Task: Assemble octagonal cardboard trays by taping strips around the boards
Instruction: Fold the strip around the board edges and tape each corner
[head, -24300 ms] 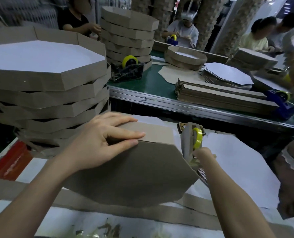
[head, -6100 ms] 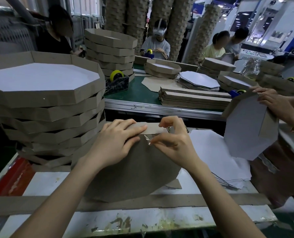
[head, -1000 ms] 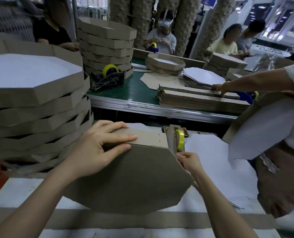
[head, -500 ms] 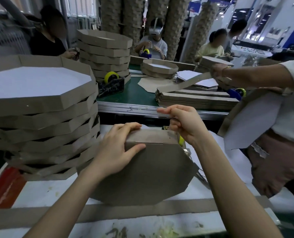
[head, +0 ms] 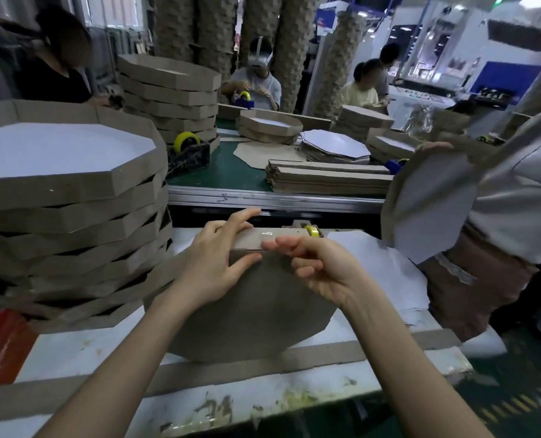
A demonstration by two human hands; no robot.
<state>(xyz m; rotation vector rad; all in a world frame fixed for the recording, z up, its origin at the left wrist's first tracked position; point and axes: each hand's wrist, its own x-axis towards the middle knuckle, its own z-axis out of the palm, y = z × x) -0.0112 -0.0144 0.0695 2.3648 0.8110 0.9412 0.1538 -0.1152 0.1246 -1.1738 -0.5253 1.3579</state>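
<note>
Nearest, 1 spare cardboard strip (head: 294,358) lies flat along the bench (head: 73,352) front, likely kept ready for another tray. Behind it the octagonal board (head: 256,311) stands on edge, its top side up for taping. The left hand (head: 212,267) pinches that edge, thumb on the face and fingers over the folded strip (head: 288,237), clamping both together. The right hand (head: 319,267) holds nothing; its straight forefinger presses clear tape (head: 267,234) onto the seam. The tape dispenser (head: 311,230) waits just behind, and finished trays (head: 73,191) are stacked to the left.
</note>
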